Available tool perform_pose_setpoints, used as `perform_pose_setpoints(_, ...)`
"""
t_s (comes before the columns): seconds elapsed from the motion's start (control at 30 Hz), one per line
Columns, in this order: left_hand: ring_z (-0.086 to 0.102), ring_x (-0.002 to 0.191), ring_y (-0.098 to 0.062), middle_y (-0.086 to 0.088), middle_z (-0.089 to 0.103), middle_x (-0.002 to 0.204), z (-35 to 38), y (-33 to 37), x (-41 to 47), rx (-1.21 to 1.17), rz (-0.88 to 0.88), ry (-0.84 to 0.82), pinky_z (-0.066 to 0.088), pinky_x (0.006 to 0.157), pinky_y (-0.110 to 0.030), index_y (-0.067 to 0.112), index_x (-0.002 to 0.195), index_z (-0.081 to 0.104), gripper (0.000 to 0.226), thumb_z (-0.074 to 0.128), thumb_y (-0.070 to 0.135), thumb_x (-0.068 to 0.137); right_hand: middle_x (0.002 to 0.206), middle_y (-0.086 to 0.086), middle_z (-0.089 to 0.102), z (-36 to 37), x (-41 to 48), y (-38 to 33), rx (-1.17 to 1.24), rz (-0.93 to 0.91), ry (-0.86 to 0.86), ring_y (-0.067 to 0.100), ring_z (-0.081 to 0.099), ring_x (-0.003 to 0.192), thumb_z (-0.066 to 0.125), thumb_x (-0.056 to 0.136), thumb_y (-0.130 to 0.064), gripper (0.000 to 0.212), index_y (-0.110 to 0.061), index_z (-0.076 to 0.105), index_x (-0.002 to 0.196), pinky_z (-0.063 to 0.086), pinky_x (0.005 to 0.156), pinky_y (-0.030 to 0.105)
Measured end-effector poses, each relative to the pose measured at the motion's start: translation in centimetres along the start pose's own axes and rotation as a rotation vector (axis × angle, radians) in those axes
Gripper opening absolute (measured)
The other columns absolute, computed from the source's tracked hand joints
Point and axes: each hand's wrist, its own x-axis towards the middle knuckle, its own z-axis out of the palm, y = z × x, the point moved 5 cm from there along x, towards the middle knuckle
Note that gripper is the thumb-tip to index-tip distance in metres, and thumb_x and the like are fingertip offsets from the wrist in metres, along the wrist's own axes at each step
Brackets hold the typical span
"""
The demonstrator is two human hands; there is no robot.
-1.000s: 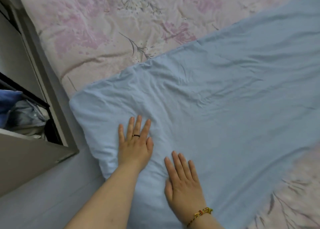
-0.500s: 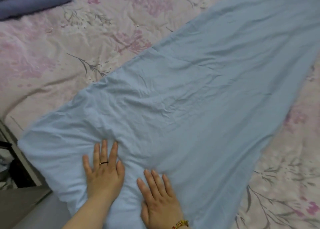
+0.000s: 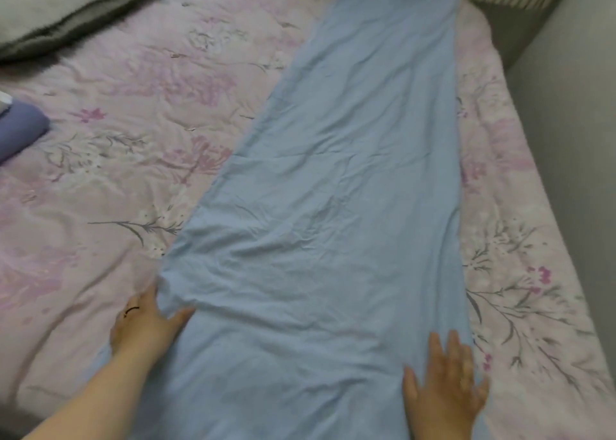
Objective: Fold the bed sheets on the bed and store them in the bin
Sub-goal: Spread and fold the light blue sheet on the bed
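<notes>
One light-blue fabric bed sheet (image 3: 333, 223) is laid as a long narrow strip on the pink floral bed cover (image 3: 116, 173); lengthwise folding is judged done, while crosswise folds and binning remain. The right hand (image 3: 446, 383) is pressed flat on it, fingers released. The left hand (image 3: 143, 323) is set at its left edge; a grasp cannot be told. A folded purple cloth (image 3: 20, 129) lies well apart. No bin is seen.

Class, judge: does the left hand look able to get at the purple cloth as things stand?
Probably, with a lean: the left hand touches the sheet at its left edge, and only floral bedcover lies between it and the purple cloth.
</notes>
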Motion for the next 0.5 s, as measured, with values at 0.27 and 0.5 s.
perform_pose_setpoints(0.27, 0.055, 0.099, -0.040, -0.026, 0.059, 0.116, -1.3, -3.3, -0.6, -0.224, -0.042, -0.132, 0.036, 0.073, -0.036, -0.006, 0.117, 0.054, 0.046, 0.068, 0.018, 0.082, 0.126, 0.025, 0.053, -3.0, -3.2, 4.3, 0.540, 0.788, -0.383, 0.036, 0.054, 0.111, 0.066, 0.080, -0.002, 0.049, 0.005, 0.045, 0.124, 0.037, 0.097, 0.039)
perform_pose_setpoints(0.5, 0.060, 0.087, -0.037, -0.032, 0.064, 0.100, -1.6, -6.2, -5.9, -0.323, -0.146, -0.354, 0.043, 0.077, -0.040, -0.008, 0.087, 0.066, 0.055, 0.069, 0.029, 0.046, 0.129, 0.025, 0.052, -3.6, -11.2, 4.5, 0.600, 0.872, -0.765, 0.026, 0.054, 0.112, 0.092, 0.043, -0.022, 0.102, 0.008, 0.046, 0.129, 0.036, 0.103, 0.031)
